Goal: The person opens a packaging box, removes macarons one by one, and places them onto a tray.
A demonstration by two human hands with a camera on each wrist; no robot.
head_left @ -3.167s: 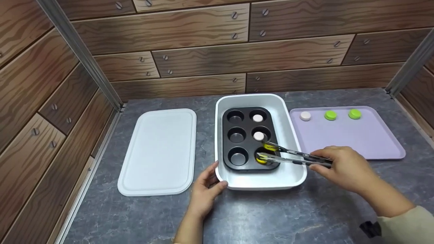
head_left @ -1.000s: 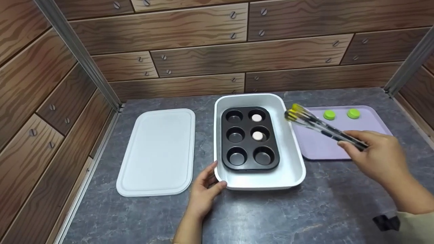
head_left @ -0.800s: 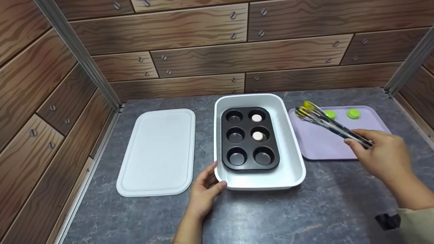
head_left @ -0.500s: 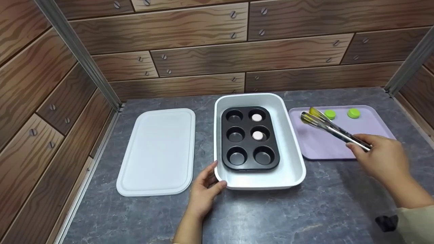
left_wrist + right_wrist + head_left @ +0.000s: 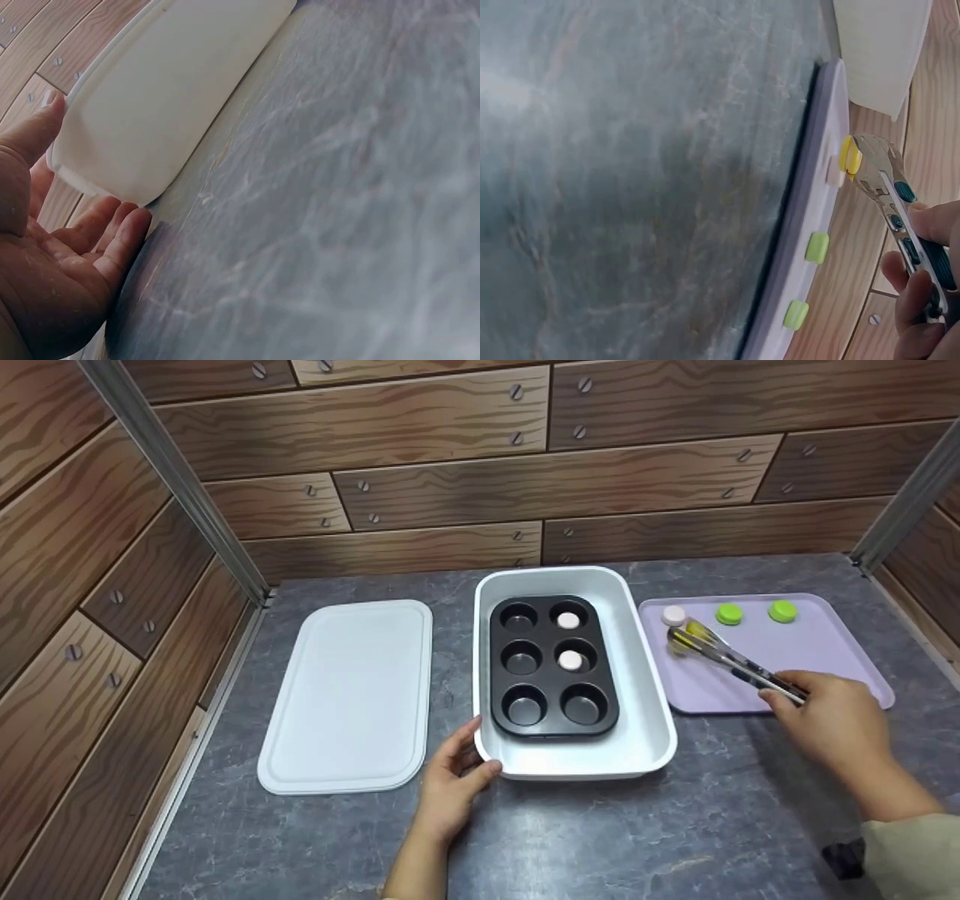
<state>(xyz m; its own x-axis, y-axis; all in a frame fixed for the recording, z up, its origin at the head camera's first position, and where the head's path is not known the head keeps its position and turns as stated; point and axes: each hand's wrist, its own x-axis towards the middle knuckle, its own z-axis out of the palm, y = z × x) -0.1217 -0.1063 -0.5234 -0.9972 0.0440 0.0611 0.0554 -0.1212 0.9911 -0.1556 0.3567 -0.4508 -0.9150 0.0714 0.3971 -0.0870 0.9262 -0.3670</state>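
My right hand (image 5: 836,724) grips metal tongs (image 5: 739,661) with dark handle parts over the lilac tray (image 5: 810,682). The tongs pinch a yellow macaron (image 5: 850,156), seen best in the right wrist view. It is close beside a pale pink macaron (image 5: 673,616); whether it touches the tray, I cannot tell. My left hand (image 5: 450,791) holds the near left corner of a deep white pan (image 5: 645,735), thumb at the rim and fingers along the side. Inside the pan lies a dark muffin tin (image 5: 551,712), with pale macarons (image 5: 569,660) in two right-hand cups.
Two green macarons (image 5: 729,613) stand along the tray's far edge. A flat white lid-like panel (image 5: 349,697) lies left of the pan. Wood-patterned walls (image 5: 450,495) with metal corner posts close off the back and sides of the grey tabletop (image 5: 570,840).
The tongs lifted the yellow macaron from the near right muffin cup, carried it right to the tray, and lowered it beside the pale macaron. My left hand stayed at the pan's corner.
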